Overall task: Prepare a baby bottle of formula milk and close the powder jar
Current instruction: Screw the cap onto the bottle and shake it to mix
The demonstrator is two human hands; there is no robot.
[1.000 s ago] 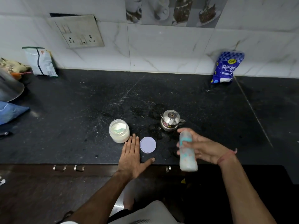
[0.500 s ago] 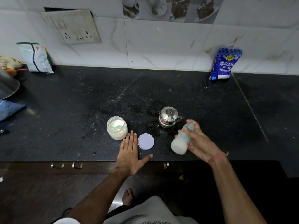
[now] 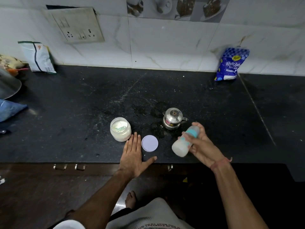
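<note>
Bottle [image 3: 184, 141] held in right hand [image 3: 203, 146], above the worktop's front edge, right of centre. It lay tilted, base toward the person and low, teal collar up and away; white milk filled the lower part. Fingers and thumb were curled round the upper body and collar. A second before, the bottle stood nearly upright in the same grip, base down; half a second before it was already tipped over like this. Judged: a shaking stroke, mixing powder into water, cap on and grip firm.

Left hand [image 3: 134, 156] lay flat on the worktop [image 3: 82, 113] at the front edge, fingers straight and together, thumb spread to the right, holding nothing. It had not moved across the three views. Lid [image 3: 149, 143] sat just right of those fingers, flat, not touched. Jar [image 3: 120, 129] stood just beyond the fingertips, open, powder inside with a pale scoop half buried.

Steel pot [image 3: 173, 118] stood just behind the bottle, lidded. Dark wet patches showed on the worktop around it. Sugar bag [image 3: 231, 65] leaned on the wall tiles at the back right corner; another packet [image 3: 38, 57] at the back left.

Judged: mixing was under way, the jar not yet closed. Left hand was well placed to take the lid next.
</note>
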